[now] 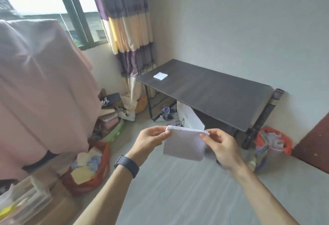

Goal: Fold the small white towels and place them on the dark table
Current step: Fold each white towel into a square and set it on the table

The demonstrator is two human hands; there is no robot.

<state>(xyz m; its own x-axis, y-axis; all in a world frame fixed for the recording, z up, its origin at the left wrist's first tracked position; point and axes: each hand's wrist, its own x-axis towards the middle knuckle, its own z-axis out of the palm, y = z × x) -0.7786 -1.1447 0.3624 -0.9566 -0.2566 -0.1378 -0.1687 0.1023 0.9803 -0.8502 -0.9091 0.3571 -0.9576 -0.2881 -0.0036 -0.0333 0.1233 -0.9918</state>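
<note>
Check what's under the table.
What looks like a white bag and blurred purplish clutter sit under the table. The towel, pinched by the left hand and right hand, hides part of the space beneath.

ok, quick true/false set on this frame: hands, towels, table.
1. The left hand and right hand both pinch the top edge of the held towel. True.
2. The dark table has no towel on it. False: one folded towel lies near its far end.
3. The wristband is on the right wrist. False: it is on the left wrist.
4. The held towel hangs in the air, off the table. True.
</note>
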